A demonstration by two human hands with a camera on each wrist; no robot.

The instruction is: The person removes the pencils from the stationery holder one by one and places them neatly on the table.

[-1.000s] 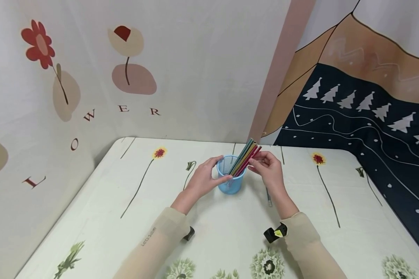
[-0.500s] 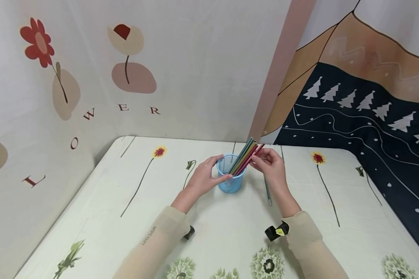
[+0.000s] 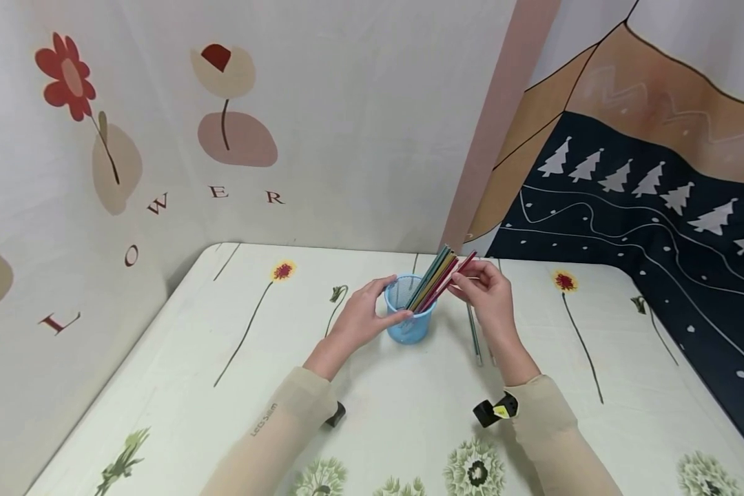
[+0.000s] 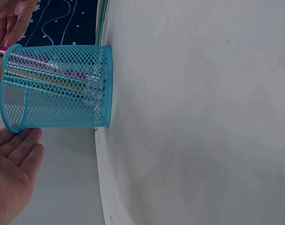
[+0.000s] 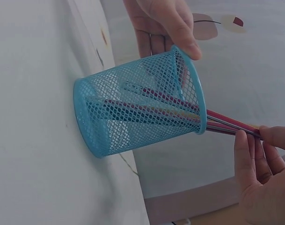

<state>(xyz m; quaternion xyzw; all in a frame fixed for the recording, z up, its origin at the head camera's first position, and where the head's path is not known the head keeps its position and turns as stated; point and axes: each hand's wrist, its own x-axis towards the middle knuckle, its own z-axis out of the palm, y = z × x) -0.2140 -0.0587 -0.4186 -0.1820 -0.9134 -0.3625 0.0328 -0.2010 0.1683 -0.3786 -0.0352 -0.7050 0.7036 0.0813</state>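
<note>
A blue mesh pencil cup (image 3: 409, 329) stands upright on the table, with several pencils (image 3: 430, 282) leaning toward its right side. My left hand (image 3: 362, 317) grips the cup at the rim, thumb on the near side and fingers around the far left. With thumb and fingertips, my right hand (image 3: 486, 293) pinches a red pencil (image 3: 463, 265) near its upper end. The right wrist view shows that pencil's lower end still inside the mesh cup (image 5: 137, 103). In the left wrist view, the left hand's fingers (image 4: 20, 154) lie against the cup's rim.
A dark green pencil (image 3: 474, 337) lies on the table right of the cup, beside another thin stick partly hidden by the right forearm. The white flower-print cloth (image 3: 180, 386) covers the table. Printed curtains (image 3: 359, 138) hang behind it.
My right hand has shifted slightly right, drawing the red pencil up and apart from the bunch. More of the things lying beside the right forearm shows. The left hand and cup stay put.
</note>
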